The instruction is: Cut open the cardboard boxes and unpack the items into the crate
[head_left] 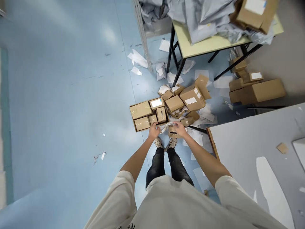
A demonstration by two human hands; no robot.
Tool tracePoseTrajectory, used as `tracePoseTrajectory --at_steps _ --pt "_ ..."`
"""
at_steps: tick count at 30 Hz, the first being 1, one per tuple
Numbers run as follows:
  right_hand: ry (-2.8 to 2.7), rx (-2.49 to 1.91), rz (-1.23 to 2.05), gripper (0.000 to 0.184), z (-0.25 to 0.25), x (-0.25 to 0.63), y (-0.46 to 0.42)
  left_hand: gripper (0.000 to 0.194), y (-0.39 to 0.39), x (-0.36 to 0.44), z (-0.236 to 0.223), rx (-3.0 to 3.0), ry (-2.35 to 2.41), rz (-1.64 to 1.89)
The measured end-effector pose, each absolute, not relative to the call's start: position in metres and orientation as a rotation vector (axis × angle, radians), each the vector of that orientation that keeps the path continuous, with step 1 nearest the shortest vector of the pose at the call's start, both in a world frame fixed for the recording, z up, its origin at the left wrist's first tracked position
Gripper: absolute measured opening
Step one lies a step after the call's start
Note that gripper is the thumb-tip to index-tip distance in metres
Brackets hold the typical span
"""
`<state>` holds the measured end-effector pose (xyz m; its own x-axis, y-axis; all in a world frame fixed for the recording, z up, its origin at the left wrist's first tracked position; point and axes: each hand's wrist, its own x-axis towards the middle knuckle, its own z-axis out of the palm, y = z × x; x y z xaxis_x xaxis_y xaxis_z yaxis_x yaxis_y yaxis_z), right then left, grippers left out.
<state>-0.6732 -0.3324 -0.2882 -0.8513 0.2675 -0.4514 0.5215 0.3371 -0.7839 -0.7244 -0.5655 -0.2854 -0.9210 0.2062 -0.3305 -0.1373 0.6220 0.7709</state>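
My left hand (154, 130) is at the near edge of a wide, open cardboard box (136, 126), its fingers curled together. In that box lie several smaller closed cartons, among them a large carton (141, 110) and one with a white label (156, 103). My right hand (180, 129) is closed too, above a small cardboard box (172, 135) in front of my shoes. Between the two hands shows a pale, thin scrap (166, 127), too small and blurred to name. Whatever the fingertips pinch is hidden.
Flattened and opened cartons (192, 97) and white paper sheets litter the blue floor to the right. A yellow-topped table (197, 47) bears grey plastic mailing bags (202, 19). A grey tabletop (243, 140) stands close on my right; brown boxes (269, 91) lie behind it.
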Motion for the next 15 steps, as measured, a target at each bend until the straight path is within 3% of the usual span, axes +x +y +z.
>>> tracePoseTrajectory --at_steps 10,15 --pt "2.330 0.551 -1.474 0.030 -0.509 -0.738 -0.352 0.042 -0.549 -0.762 -0.515 -0.120 2.366 1.257" --pt "2.316 0.597 -1.551 0.055 -0.570 -0.758 -0.369 0.063 -0.542 -0.773 -0.586 -0.212 2.289 1.366"
